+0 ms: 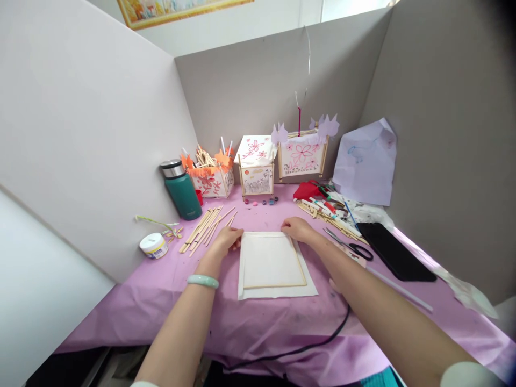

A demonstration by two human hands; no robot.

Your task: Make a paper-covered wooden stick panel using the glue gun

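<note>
A thin wooden frame (300, 269) lies flat on a sheet of white paper (278, 291) on the purple tablecloth (169, 301). My left hand (226, 239), with a pale green bangle at the wrist, has its fingers curled on the frame's far left corner. My right hand (296, 228) lies with fingers bent on the far right corner. Neither hand lifts anything.
Loose wooden sticks (205, 226), a green flask (180, 189) and a white glue jar (153, 245) sit to the left. Paper lanterns (302, 156) stand at the back. Scissors (355, 248), a black phone (393, 251), more sticks and a black cable (306, 346) lie to the right.
</note>
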